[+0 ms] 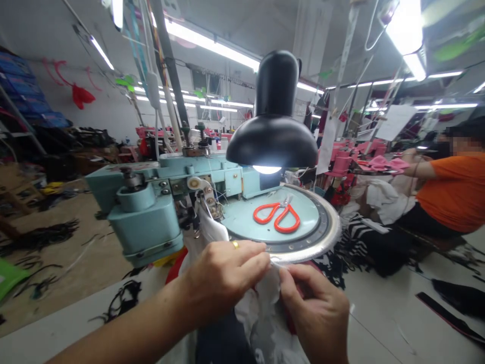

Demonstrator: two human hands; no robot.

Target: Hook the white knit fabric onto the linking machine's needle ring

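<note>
A teal linking machine (197, 177) with a round dial (242, 217) stands in front of me; its needle-toothed metal rim (326, 237) circles the plate. My left hand (231, 268), with a gold ring, lies along the rim's near edge, fingers closed together on the white fabric (265, 303). Just right of it, my right hand (318, 303) pinches the fabric's edge between thumb and fingers close to the teeth. The fabric hangs down from the rim, and part of it runs up to the machine head at left. Red-handled scissors (287, 218) rest on the dial.
A lit black lamp (273, 136) hangs low over the dial. Dark fabric scraps (125, 303) lie at left. On the right, a person in an orange top (454, 192) sits near white and striped garments (367, 237). Pink machines (343, 162) stand behind.
</note>
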